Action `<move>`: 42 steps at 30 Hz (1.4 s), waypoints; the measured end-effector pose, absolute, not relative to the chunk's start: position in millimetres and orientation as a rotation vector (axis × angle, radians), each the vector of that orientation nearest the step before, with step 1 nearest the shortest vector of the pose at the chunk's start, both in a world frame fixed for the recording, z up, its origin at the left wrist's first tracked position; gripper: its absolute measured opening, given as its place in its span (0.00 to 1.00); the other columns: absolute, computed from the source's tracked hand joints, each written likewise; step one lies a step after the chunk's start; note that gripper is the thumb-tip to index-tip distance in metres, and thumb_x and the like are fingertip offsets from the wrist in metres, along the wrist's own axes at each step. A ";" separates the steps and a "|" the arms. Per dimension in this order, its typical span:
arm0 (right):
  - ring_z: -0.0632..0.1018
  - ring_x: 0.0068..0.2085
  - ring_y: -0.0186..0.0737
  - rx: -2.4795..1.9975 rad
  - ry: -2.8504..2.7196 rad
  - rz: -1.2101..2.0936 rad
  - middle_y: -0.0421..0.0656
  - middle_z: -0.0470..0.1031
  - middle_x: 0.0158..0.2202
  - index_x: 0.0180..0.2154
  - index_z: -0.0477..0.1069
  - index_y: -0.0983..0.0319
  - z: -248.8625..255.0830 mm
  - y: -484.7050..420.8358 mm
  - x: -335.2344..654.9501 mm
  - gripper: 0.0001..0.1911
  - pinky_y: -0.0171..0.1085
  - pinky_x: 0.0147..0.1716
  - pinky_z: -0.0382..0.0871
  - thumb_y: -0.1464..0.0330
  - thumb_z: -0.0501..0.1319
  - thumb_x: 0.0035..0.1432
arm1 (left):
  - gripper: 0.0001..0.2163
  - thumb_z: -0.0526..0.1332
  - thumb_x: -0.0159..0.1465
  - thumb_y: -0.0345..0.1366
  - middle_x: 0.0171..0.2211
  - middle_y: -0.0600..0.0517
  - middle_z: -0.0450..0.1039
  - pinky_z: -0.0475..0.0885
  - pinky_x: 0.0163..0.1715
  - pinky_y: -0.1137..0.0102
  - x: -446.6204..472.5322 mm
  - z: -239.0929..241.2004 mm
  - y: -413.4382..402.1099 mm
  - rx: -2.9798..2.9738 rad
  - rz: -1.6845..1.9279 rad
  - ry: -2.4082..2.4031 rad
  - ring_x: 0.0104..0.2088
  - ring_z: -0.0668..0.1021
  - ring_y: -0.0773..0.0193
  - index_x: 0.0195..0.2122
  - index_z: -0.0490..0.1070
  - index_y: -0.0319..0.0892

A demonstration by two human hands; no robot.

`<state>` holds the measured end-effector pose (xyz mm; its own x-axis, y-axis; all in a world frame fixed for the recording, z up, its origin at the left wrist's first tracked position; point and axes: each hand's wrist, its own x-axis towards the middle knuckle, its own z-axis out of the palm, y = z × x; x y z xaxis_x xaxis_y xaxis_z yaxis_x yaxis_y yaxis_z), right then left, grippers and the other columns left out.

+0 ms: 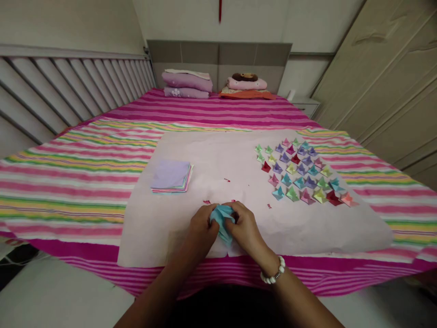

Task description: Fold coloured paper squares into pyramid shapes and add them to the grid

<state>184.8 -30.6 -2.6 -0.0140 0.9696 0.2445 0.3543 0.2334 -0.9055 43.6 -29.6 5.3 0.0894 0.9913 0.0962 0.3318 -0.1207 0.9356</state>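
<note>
A partly folded piece of light-blue origami paper (222, 223) is held up between both hands near the front edge of a large white sheet (211, 155). My left hand (202, 228) pinches its left side, thumb on top. On its right side, the fingers and thumb of my right hand (246, 228) are closed; a white beaded bracelet (274, 271) circles that wrist. To the left lies a stack of coloured square paper (172, 175), lilac on top. Several small folded paper figures (301, 169) in many colours stand in rows at the right.
Small red paper scraps (227, 180) lie on the sheet beyond my hands. The sheet rests on a bed with a striped cover (85, 182). Folded bedding (187, 84) is piled by the headboard (218, 59). A white slatted rail (75, 91) runs along the left.
</note>
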 end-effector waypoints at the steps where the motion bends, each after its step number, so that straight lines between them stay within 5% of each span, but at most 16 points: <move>1: 0.73 0.34 0.40 -1.270 -1.542 0.806 0.41 0.74 0.32 0.35 0.77 0.58 -3.0 -30.3 185.2 0.23 0.38 0.35 0.66 0.82 0.54 0.38 | 0.19 0.57 0.48 0.22 0.34 0.51 0.76 0.67 0.39 0.66 43.5 5.8 -29.3 1.597 1.058 1.333 0.35 0.74 0.59 0.39 0.77 0.44; 5: 0.74 0.34 0.40 -1.217 -1.401 0.879 0.41 0.76 0.32 0.33 0.78 0.58 -7.4 -28.2 188.0 0.20 0.37 0.34 0.67 0.80 0.55 0.39 | 0.18 0.57 0.49 0.23 0.39 0.49 0.77 0.69 0.39 0.66 41.5 7.7 -28.1 1.561 1.069 1.321 0.37 0.75 0.58 0.38 0.78 0.44; 10: 0.72 0.24 0.37 -1.168 -1.052 1.268 0.38 0.75 0.23 0.28 0.78 0.59 -12.2 -26.0 190.3 0.08 0.34 0.23 0.65 0.73 0.61 0.43 | 0.14 0.60 0.52 0.29 0.34 0.50 0.77 0.69 0.27 0.70 37.2 10.5 -25.2 1.140 0.951 1.272 0.27 0.75 0.65 0.39 0.78 0.41; 16: 0.73 0.23 0.33 -1.015 -0.754 1.483 0.40 0.77 0.25 0.26 0.78 0.62 -7.4 -25.3 189.9 0.05 0.33 0.24 0.68 0.72 0.64 0.43 | 0.10 0.67 0.53 0.38 0.35 0.49 0.79 0.72 0.41 0.70 31.6 11.2 -22.4 0.776 0.989 0.976 0.37 0.78 0.65 0.34 0.79 0.39; 20: 0.76 0.29 0.37 -0.871 -0.635 1.591 0.42 0.78 0.27 0.27 0.79 0.62 -2.6 -25.6 193.3 0.06 0.34 0.30 0.72 0.70 0.67 0.42 | 0.16 0.72 0.49 0.33 0.37 0.51 0.79 0.69 0.47 0.70 28.8 7.2 -23.8 0.866 0.975 0.863 0.42 0.77 0.64 0.40 0.78 0.42; 23: 0.77 0.32 0.37 -0.801 -0.667 1.639 0.43 0.79 0.30 0.33 0.79 0.63 -0.7 -27.8 196.0 0.11 0.35 0.33 0.73 0.66 0.70 0.44 | 0.12 0.72 0.48 0.34 0.31 0.53 0.78 0.69 0.41 0.72 29.0 5.0 -24.1 0.903 1.054 0.971 0.35 0.77 0.67 0.34 0.77 0.40; 27: 0.72 0.22 0.30 -0.824 -0.813 1.610 0.40 0.78 0.30 0.40 0.77 0.61 -4.9 -30.4 194.5 0.22 0.31 0.23 0.69 0.68 0.74 0.38 | 0.11 0.71 0.50 0.40 0.24 0.55 0.74 0.68 0.33 0.75 32.5 7.6 -24.1 0.870 1.079 1.041 0.28 0.73 0.70 0.28 0.75 0.38; 33: 0.65 0.16 0.27 -1.022 -0.925 1.521 0.35 0.69 0.15 0.22 0.73 0.64 -14.8 -30.8 188.3 0.13 0.28 0.16 0.59 0.64 0.73 0.40 | 0.12 0.71 0.48 0.41 0.23 0.55 0.73 0.66 0.29 0.75 36.0 12.8 -25.6 0.964 1.029 1.064 0.25 0.72 0.70 0.29 0.76 0.39; 42: 0.66 0.16 0.26 -0.998 -0.909 1.536 0.35 0.70 0.17 0.27 0.74 0.64 -12.6 -34.7 189.1 0.14 0.27 0.16 0.59 0.63 0.73 0.41 | 0.10 0.67 0.54 0.40 0.26 0.53 0.75 0.68 0.33 0.72 33.4 11.4 -24.8 1.089 1.066 1.052 0.29 0.74 0.67 0.29 0.75 0.38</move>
<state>189.1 -34.7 -12.6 -0.1098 0.9842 -0.1388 -0.3523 -0.1691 -0.9205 33.4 -24.8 11.4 0.1649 0.9797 -0.1136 -0.1262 0.1352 0.9827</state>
